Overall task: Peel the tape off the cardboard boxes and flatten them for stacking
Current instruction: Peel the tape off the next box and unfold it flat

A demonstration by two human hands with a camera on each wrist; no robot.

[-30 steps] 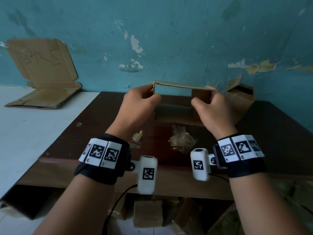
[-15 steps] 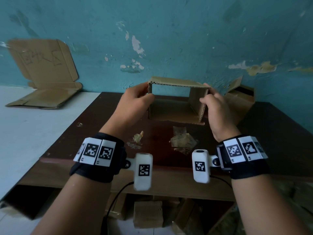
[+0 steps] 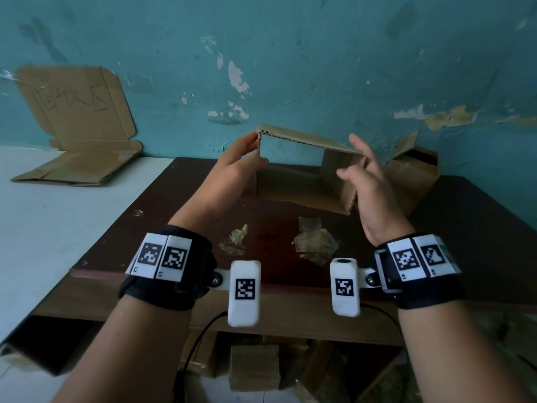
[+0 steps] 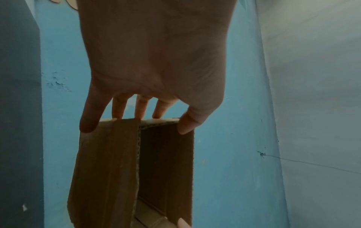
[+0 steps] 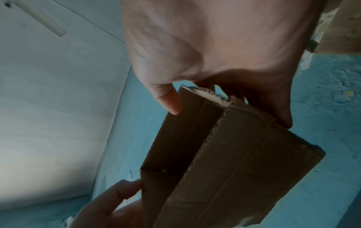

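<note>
A brown cardboard box (image 3: 290, 189) with both ends open is held above the dark table, its opening facing me and its shape skewed. My left hand (image 3: 235, 167) pinches the box's left wall near the top corner, thumb on the inside and fingers on the outside; the left wrist view shows the left hand (image 4: 156, 61) over the edge of the box (image 4: 109, 162). My right hand (image 3: 369, 181) is at the right wall with straight, spread fingers. In the right wrist view the right hand (image 5: 215, 46) straddles the end of the box (image 5: 234, 154), thumb on one side.
Crumpled tape pieces (image 3: 315, 242) and a smaller scrap (image 3: 236, 235) lie on the brown table (image 3: 174, 228). Another opened box (image 3: 412, 175) stands at the back right by the teal wall. Flattened cardboard (image 3: 75, 123) leans on the wall at the left. More boxes (image 3: 252, 367) sit under the table.
The box has tipped so its opening faces me and has skewed sideways. My right hand's fingers have straightened out of their grip; the left hand keeps its hold.
</note>
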